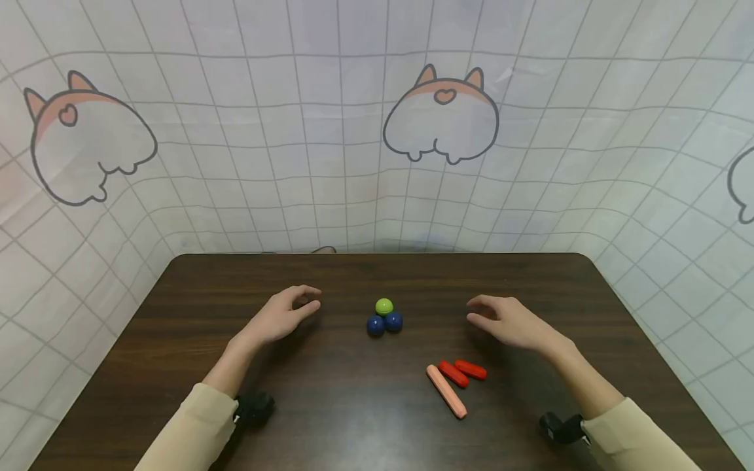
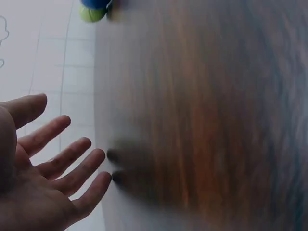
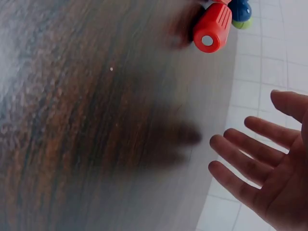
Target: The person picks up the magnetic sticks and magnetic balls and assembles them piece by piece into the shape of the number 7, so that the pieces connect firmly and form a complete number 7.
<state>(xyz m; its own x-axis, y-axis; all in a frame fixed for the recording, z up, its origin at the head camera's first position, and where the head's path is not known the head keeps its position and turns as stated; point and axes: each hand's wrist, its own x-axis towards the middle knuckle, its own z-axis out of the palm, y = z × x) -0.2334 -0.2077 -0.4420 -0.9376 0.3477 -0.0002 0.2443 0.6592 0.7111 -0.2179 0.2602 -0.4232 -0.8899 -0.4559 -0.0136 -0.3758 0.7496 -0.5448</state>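
One green ball [image 1: 384,307] and two dark blue balls, a left one [image 1: 375,325] and a right one [image 1: 394,321], sit close together mid-table. Right of them and nearer the front lie a long salmon-coloured stick [image 1: 446,391] and two short red sticks, one in the middle [image 1: 453,373] and one to the right [image 1: 470,369]. In the right wrist view, a ridged red stick [image 3: 212,28] shows a pale round disc in its end. My left hand [image 1: 288,314], fingers relaxed and apart, hovers left of the balls, holding nothing. Over the table's right side is my right hand [image 1: 509,320], likewise holding nothing, beyond the sticks.
The dark wooden table [image 1: 330,418] ends at a rounded back edge. Behind it and at both sides hangs a white gridded curtain [image 1: 318,131] with cartoon animal prints. A black wrist device [image 1: 254,409] is on the left arm, another [image 1: 561,428] on the right.
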